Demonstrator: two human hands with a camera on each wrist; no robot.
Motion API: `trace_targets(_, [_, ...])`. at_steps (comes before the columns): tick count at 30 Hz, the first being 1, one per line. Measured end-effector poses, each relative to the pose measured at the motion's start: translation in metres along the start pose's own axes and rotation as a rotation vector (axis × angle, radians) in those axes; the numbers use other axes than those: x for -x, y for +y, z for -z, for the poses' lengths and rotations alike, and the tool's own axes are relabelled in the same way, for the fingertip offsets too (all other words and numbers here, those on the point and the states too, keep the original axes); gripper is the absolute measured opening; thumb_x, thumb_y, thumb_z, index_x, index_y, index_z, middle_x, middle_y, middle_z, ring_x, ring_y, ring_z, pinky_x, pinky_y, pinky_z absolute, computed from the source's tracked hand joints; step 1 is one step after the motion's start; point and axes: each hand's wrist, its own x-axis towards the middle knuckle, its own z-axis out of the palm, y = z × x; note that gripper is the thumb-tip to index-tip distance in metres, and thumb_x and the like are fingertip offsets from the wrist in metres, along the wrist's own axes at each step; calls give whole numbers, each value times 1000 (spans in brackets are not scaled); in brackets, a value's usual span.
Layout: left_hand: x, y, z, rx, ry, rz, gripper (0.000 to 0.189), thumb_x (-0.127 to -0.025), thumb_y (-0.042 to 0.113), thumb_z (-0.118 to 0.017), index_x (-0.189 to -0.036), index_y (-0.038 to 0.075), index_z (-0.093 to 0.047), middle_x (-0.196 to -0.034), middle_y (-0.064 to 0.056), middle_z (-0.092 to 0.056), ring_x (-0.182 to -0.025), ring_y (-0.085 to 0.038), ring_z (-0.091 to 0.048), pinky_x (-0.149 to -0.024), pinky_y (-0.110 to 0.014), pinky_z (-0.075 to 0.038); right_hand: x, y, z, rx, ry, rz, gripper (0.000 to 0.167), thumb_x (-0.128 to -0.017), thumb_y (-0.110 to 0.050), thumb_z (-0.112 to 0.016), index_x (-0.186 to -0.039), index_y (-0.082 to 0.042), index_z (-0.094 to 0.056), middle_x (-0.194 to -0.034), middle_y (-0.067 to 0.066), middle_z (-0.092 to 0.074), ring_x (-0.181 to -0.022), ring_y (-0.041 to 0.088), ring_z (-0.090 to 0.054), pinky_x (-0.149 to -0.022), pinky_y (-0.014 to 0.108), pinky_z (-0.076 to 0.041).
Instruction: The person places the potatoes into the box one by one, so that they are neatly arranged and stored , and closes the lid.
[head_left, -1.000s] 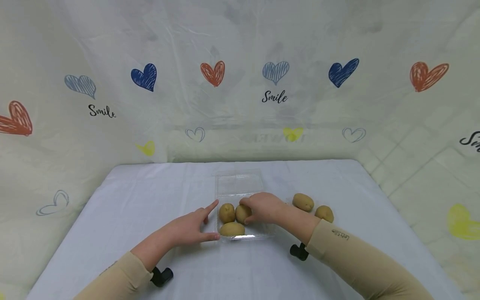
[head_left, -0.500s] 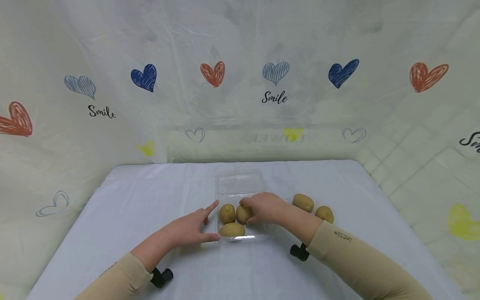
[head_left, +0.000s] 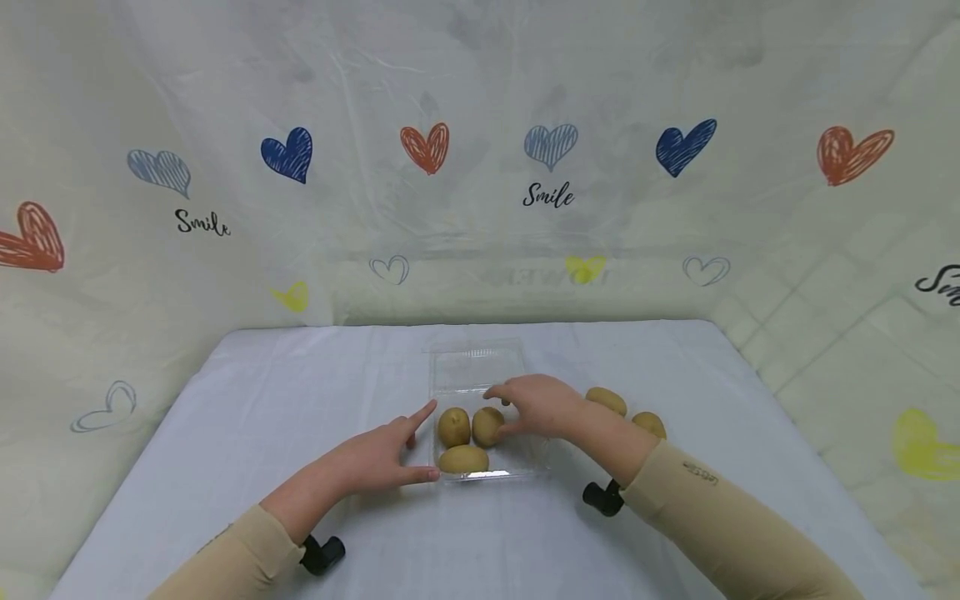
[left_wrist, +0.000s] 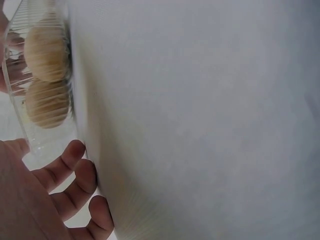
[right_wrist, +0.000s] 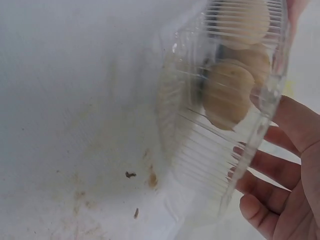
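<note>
A clear plastic clamshell box (head_left: 525, 457) lies on the table with its lid (head_left: 480, 368) folded back. Three potatoes sit in its left part: one at the back left (head_left: 453, 427), one beside it (head_left: 487, 427) and one lying lengthwise in front (head_left: 463, 459). My left hand (head_left: 378, 456) spreads thumb and index finger along the box's left wall, the other fingers bent near the cloth. Fingers parted, my right hand (head_left: 543, 406) hovers over the box's right part, just right of the second potato. In the right wrist view its thumb (right_wrist: 292, 120) is at the rim.
Two more potatoes, one farther back (head_left: 606, 400) and one nearer (head_left: 649, 423), lie on the white tablecloth (head_left: 480, 542) right of the box, partly behind the right forearm. Small dark crumbs (right_wrist: 131, 174) dot the cloth. A heart-printed curtain (head_left: 480, 208) hangs behind the table.
My right hand has let go of the second potato in the box and risen slightly up and to the right. The left hand stays at the box's side.
</note>
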Motion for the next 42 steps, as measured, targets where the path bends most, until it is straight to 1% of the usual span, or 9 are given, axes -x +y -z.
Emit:
trace_targets(8, [-1, -2, 0, -2, 1, 0, 104, -80, 74, -64, -160, 33, -12, -108, 2, -55, -92, -12, -54, -85, -42, -47, 11, 12, 13, -17, 51, 48, 48, -87, -31, -77, -131, -15, -65, -120, 4, -68, -110, 25, -64, -91, 41, -48])
trace_targets(11, [0, -2, 0, -2, 5, -6, 104, -80, 73, -64, -160, 32, -12, -109, 1, -55, -92, -12, -54, -85, -42, -47, 16, 18, 16, -29, 54, 16, 48, -88, -33, -76, -131, -16, -66, -120, 3, -68, -109, 23, -63, -91, 40, -48])
trace_targets(15, [1, -2, 1, 1, 6, -11, 104, -80, 73, -64, -160, 32, -12, -108, 1, -55, -92, -12, -54, -85, -42, -47, 23, 29, 21, -40, 80, -30, 46, -87, -36, -77, -129, -20, -68, -114, -2, -69, -94, 16, -64, -84, 36, -50])
trace_targets(18, [1, -2, 1, 1, 6, -11, 105, -80, 73, -64, -161, 31, -13, -107, 2, -55, -91, -12, -54, -84, -42, -47, 30, 38, 25, -58, 99, -55, 46, -86, -37, -77, -128, -22, -68, -108, -7, -68, -89, 11, -61, -81, 35, -49])
trace_targets(23, [2, -2, 1, 7, 1, -8, 105, -80, 73, -64, -161, 30, -12, -107, 2, -54, -90, -12, -54, -83, -41, -46, 43, 52, 29, -55, 110, -87, 45, -87, -37, -77, -128, -23, -68, -106, -10, -66, -95, 12, -61, -85, 37, -48])
trace_targets(27, [2, -2, 0, 7, -2, -6, 105, -80, 73, -64, -160, 32, -11, -107, 2, -54, -91, -12, -54, -84, -41, -46, 52, 66, 30, -58, 104, -131, 44, -87, -38, -76, -128, -23, -69, -106, -9, -67, -96, 14, -61, -86, 39, -48])
trace_targets(33, [2, 0, 1, 5, -7, -4, 104, -80, 73, -64, -160, 32, -11, -109, 2, -55, -93, -12, -54, -85, -42, -47, 71, 85, 29, -113, 81, -214, 43, -89, -33, -73, -131, -23, -67, -112, -4, -66, -99, 19, -61, -87, 42, -47])
trace_targets(39, [1, 0, 1, -1, -3, -16, 104, -81, 72, -64, -161, 32, -10, -108, 2, -55, -92, -12, -54, -84, -41, -47, 83, 101, 32, -96, 74, -246, 45, -90, -30, -73, -133, -19, -65, -114, 3, -65, -85, 15, -55, -75, 37, -46])
trace_targets(42, [1, -1, 0, -5, -2, -21, 105, -80, 73, -63, -160, 33, -10, -107, 3, -55, -90, -11, -53, -82, -40, -47, 85, 106, 30, -71, 68, -254, 49, -89, -33, -74, -135, -17, -63, -116, 5, -65, -87, 16, -55, -74, 36, -46])
